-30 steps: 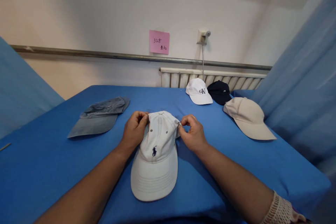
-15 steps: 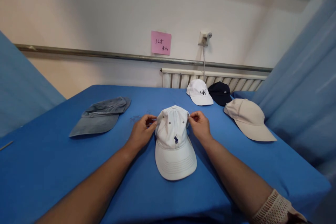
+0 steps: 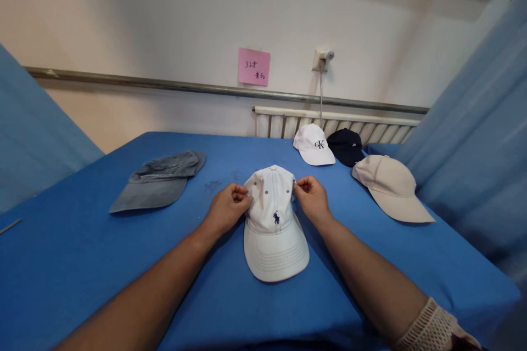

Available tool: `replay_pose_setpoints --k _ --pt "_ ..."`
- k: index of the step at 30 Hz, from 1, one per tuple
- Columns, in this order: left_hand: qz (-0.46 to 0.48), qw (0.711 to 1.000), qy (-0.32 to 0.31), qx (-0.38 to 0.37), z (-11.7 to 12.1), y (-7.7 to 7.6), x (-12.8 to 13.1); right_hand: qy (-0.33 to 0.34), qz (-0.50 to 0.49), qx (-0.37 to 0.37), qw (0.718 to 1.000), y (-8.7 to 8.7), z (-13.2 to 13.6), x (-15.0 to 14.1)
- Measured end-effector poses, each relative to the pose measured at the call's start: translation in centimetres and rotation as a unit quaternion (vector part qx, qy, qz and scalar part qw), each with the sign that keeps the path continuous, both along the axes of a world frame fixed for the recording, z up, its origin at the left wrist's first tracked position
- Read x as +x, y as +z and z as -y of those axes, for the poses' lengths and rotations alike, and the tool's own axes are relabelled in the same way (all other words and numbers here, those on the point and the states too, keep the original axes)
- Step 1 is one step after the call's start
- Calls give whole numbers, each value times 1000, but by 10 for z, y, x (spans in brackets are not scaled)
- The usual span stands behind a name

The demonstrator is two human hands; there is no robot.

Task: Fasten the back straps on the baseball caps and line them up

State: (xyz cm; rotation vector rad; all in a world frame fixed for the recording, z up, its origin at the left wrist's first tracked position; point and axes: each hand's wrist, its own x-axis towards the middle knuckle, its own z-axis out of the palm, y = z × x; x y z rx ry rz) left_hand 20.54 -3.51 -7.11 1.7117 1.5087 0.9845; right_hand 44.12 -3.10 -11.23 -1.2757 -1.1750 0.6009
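A white baseball cap with a small dark blue emblem on its front rests on the blue-covered table, its brim toward me. My left hand pinches the cap's crown at its left side, thumb and fingers pressed together on the cloth. On the opposite side, my right hand holds the crown's edge between thumb and fingers. The back of the cap is hidden from me.
To the left lies a grey cap. Toward the back right are a white lettered cap, a dark navy cap and a beige cap. Blue curtains hang at both sides; a radiator stands behind.
My left hand has shifted slightly to the right and pinches the cap's side more closely. The right hand has hardly moved, and the cap stays in place.
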Motion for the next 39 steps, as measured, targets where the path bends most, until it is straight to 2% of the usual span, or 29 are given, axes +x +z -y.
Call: replay_pose_setpoints --k 4,9,17,20,23,26,28,31,35,39 --pt "-73 997 -1 -27 0 -1 -5 3 -6 -5 1000 0 0 -1" --pt "-58 996 -48 -55 4 -5 -1 11 -11 -15 1000 0 1 -5" --pt "-79 993 -81 -19 1 -14 -4 12 -16 -22 1000 -3 0 -3" --pt "-51 996 -74 -13 3 -10 -2 14 -20 -24 999 -3 0 -3" --pt "7 998 -61 -25 3 0 -1 11 -25 -24 999 -1 -1 -2" --pt "77 994 -53 -48 1 11 -6 5 -25 -18 1000 0 0 -1" --pt "88 994 -40 -44 -1 14 -11 3 -25 -17 1000 1 0 -2" --pt "9 999 -38 -20 -2 11 -12 7 -25 -22 999 2 2 -4" --pt "-135 990 -32 1 2 3 1 12 -31 -26 999 3 4 -8" --pt "-180 983 -16 14 5 5 11 19 -35 -29 999 4 5 -9"
